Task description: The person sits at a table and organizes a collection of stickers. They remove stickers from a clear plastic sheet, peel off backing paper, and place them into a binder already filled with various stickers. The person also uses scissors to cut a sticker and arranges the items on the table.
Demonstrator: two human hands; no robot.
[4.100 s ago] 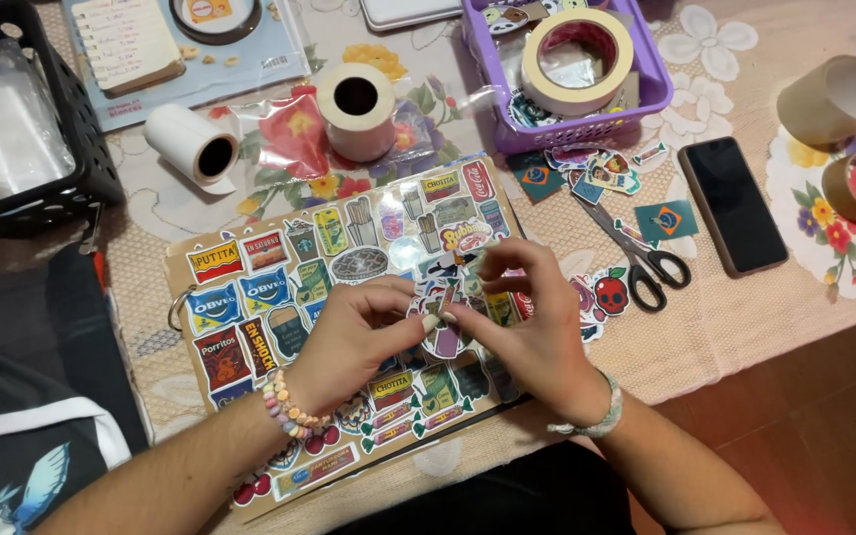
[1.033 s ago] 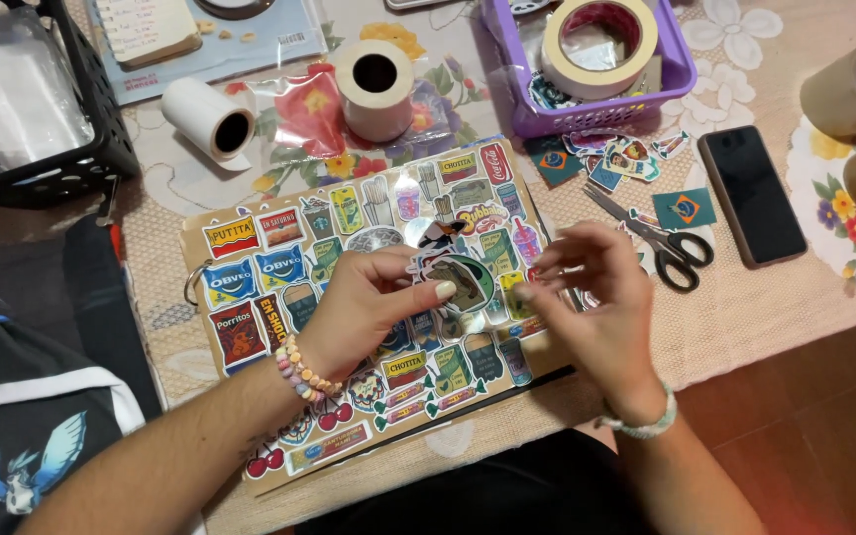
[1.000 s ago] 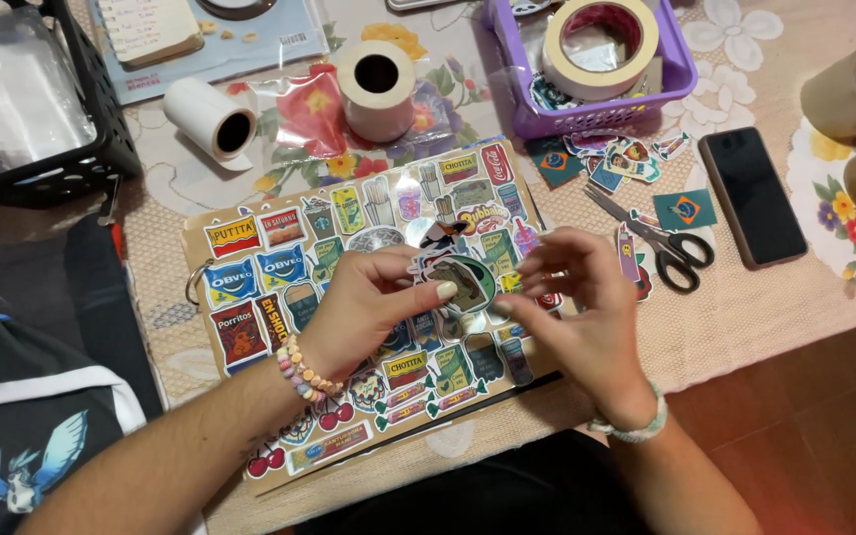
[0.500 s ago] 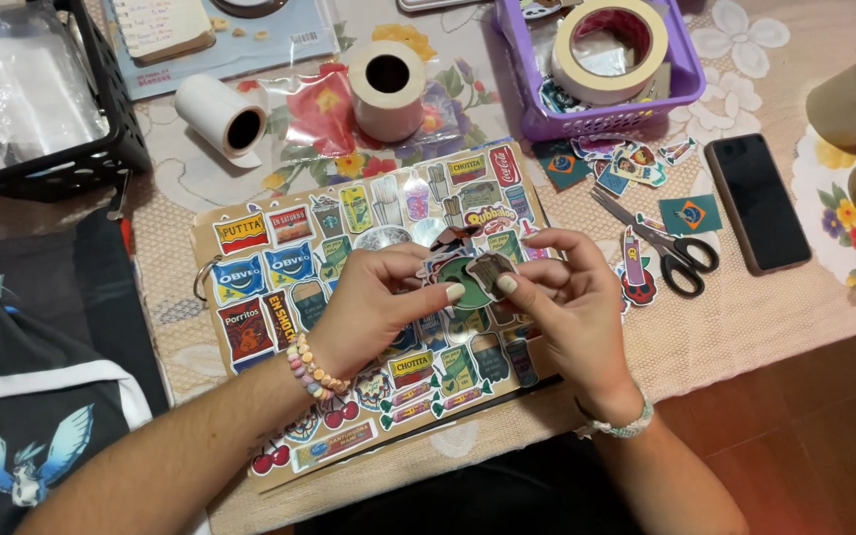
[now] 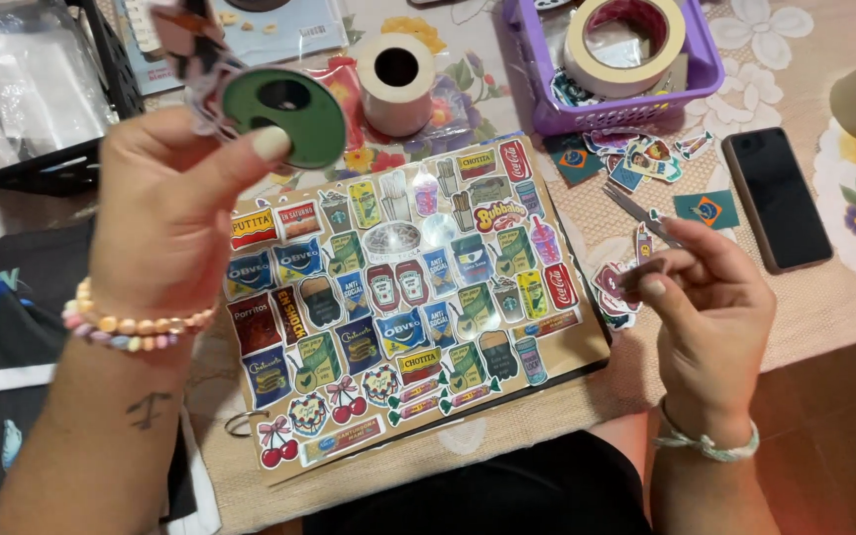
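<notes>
Round green sticker (image 5: 284,114): light, thin, floppy, tacky-backed; left hand (image 5: 175,208) pinches its edge above sticker-covered board (image 5: 398,297). Right hand (image 5: 710,317) loosely curled, apparently empty.

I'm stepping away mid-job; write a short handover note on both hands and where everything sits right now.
Left hand: raised above the table, grip shut on a round dark-green sticker with a hole, with other small cut-outs bunched behind it.
Right hand: low at the right, fingertips pinched together; whether anything is between them is too small to tell.
Brown board covered in food and drink stickers lies flat in front, nearly full.
Loose stickers and scissors lie right of the board; a black phone lies beyond them.
Done: the board is almost filled.
Left: the green sticker is not yet on the board.
</notes>
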